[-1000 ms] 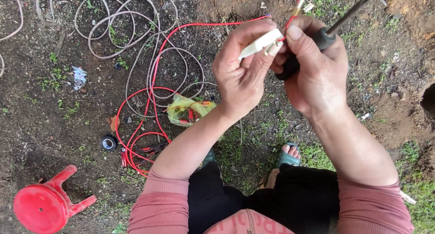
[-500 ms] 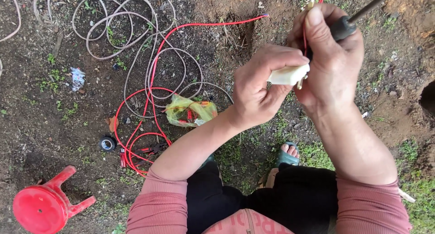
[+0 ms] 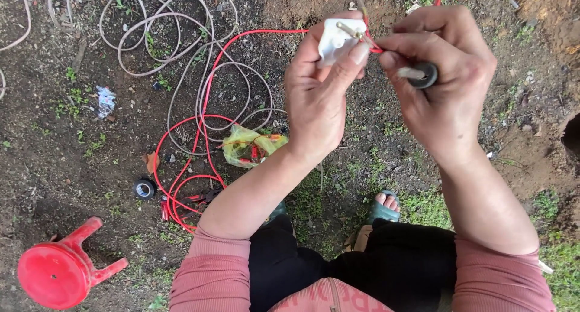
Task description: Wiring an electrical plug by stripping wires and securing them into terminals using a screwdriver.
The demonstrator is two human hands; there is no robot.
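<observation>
We hold a small white plastic plug piece with brass metal parts [image 3: 339,40] up in front of us, our left hand [image 3: 320,100] clamped on it with thumb over its face and fingers [image 3: 356,53] curled behind, so its metal side faces the other hand. Our right hand [image 3: 444,88] pinches the thin red wire [image 3: 376,48] just beside the plug, fingers together on it, while the same fist grips a black-handled tool [image 3: 423,75], seemingly so the wire end can be guided to the terminal. Compared with half a second ago, the plug has risen and turned, so its brass now shows. Well below the fingers, on the bare soil, lie loops of grey cable [image 3: 175,40], a yellow-green plastic bag [image 3: 251,146], a black tape roll [image 3: 144,188] and an overturned red plastic stool [image 3: 57,269].
</observation>
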